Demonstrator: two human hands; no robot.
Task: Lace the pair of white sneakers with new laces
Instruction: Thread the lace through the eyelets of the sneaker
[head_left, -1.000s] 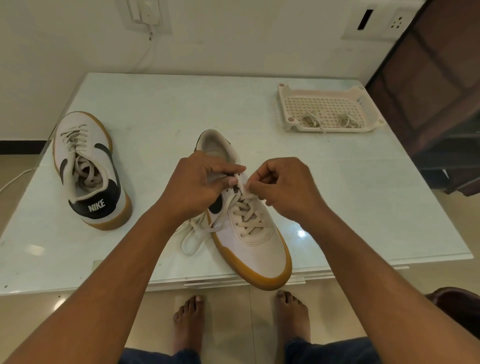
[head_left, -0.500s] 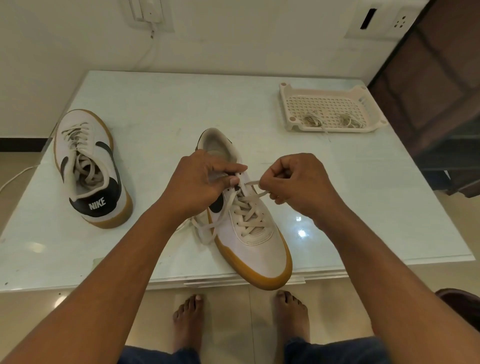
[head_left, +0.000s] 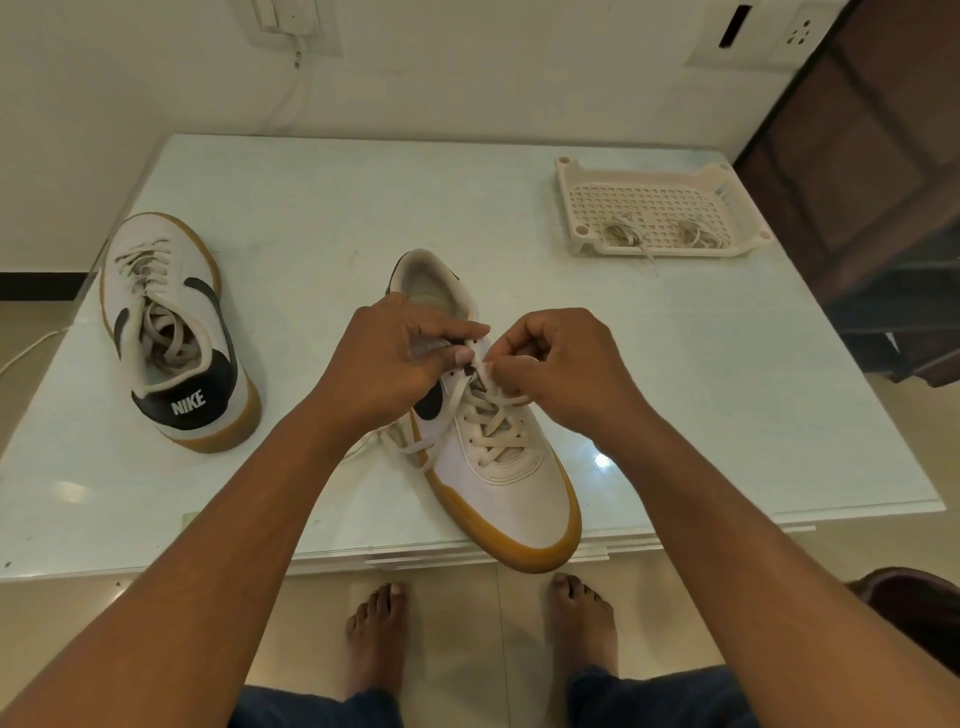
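Both hands (head_left: 483, 364) atop near sneaker (head_left: 498, 467)

- Both forearms are bare to the frame's edge; no sleeves, watch, rings or bands show on the left hand (head_left: 395, 358) or the right hand (head_left: 566, 364).
- Dark blue denim trouser legs (head_left: 649, 696) cover the legs.
- Feet (head_left: 376, 639) are bare, without socks or footwear.

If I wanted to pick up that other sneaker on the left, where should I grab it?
Probably by the black heel of the left sneaker, coming from the near table edge: the heel faces that edge, stands tallest, and its open collar lets fingers hook inside.
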